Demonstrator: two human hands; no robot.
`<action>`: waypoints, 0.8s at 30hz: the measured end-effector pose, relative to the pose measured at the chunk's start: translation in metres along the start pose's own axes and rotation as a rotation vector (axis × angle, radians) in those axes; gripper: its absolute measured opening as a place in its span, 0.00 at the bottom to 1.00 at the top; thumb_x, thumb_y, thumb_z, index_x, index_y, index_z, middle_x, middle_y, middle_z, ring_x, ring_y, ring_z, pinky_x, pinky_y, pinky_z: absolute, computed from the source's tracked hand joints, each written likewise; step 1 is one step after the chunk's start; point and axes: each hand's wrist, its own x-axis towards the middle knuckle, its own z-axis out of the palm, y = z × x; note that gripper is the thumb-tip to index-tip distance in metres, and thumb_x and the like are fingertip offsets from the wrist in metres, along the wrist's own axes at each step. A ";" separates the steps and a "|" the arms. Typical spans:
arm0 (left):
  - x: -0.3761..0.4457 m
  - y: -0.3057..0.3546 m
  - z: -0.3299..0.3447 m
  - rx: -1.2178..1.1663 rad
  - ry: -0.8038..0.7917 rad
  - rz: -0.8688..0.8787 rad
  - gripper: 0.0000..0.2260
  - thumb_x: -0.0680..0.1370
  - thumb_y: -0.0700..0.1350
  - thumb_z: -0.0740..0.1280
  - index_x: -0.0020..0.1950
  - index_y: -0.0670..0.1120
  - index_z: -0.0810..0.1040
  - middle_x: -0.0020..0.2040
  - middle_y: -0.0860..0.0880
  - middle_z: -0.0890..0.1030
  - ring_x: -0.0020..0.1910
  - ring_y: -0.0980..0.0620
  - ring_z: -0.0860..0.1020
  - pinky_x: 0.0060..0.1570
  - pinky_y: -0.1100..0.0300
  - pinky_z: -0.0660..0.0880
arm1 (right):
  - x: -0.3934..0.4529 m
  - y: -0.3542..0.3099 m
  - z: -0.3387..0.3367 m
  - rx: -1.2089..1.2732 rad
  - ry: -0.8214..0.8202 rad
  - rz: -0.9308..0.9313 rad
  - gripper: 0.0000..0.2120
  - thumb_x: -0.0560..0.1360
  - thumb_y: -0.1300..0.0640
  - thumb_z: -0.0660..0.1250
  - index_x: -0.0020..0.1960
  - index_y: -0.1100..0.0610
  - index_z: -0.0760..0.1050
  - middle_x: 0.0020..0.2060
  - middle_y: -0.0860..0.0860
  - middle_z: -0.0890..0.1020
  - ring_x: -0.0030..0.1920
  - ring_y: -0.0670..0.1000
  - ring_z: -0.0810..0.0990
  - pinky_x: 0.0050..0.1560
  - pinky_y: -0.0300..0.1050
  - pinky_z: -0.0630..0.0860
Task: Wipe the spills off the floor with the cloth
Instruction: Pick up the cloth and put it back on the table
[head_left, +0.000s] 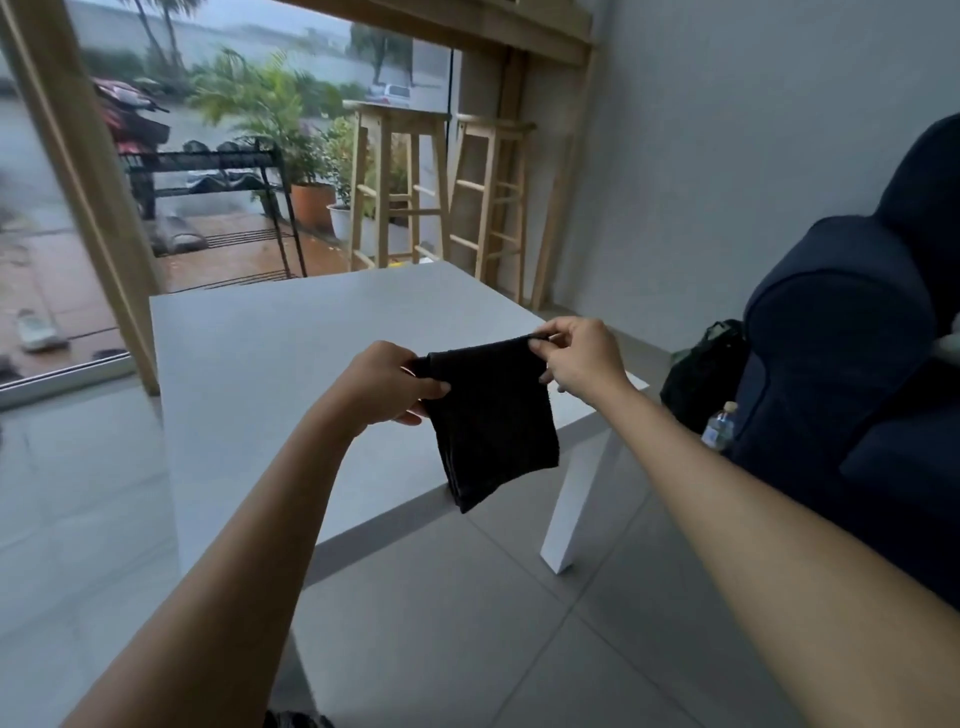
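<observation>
The cloth (493, 421) hangs in the air above the near edge of the table (270, 364), pinched at its two upper corners. The left hand (387, 387) grips the corner at 9 o'clock of the cloth, thumb on the front and fingers curled behind; the right hand (584, 358) nips the corner at 1 o'clock between thumb and forefinger, its other fingers loosely bent. Both hands are closed on fabric, neither spread wide.

It looks like a small dark towel, apparently folded over, since layered edges show at its lower corner toward 6 o'clock. It droops straight down with no stiffness, so it should be light, limp and easy to bunch. A corner pinch suits shaking it out, but for wiping it would likely work better flattened under a palm or wadded in one fist.

The floor (467, 623) tiles at 6 o'clock show no spill that I can make out, so where to wipe cannot be told
</observation>
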 end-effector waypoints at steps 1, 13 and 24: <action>0.004 -0.006 -0.002 -0.016 0.026 -0.020 0.11 0.74 0.41 0.71 0.53 0.36 0.79 0.44 0.42 0.83 0.38 0.51 0.83 0.33 0.65 0.79 | 0.006 -0.003 0.009 0.010 -0.026 0.012 0.02 0.76 0.61 0.68 0.48 0.58 0.79 0.33 0.51 0.80 0.25 0.46 0.80 0.24 0.36 0.74; 0.027 -0.055 -0.001 0.358 0.313 -0.001 0.25 0.76 0.51 0.68 0.69 0.42 0.67 0.67 0.42 0.69 0.66 0.43 0.68 0.61 0.55 0.67 | 0.030 0.011 0.073 -0.247 -0.134 -0.073 0.22 0.75 0.55 0.68 0.68 0.50 0.70 0.57 0.53 0.78 0.56 0.55 0.78 0.60 0.47 0.73; 0.013 -0.060 0.056 0.685 0.035 -0.075 0.43 0.74 0.70 0.48 0.78 0.43 0.41 0.79 0.48 0.40 0.77 0.51 0.37 0.73 0.42 0.41 | 0.009 0.034 0.087 -0.693 -0.564 -0.128 0.25 0.82 0.46 0.40 0.79 0.46 0.43 0.78 0.42 0.43 0.78 0.47 0.40 0.75 0.58 0.36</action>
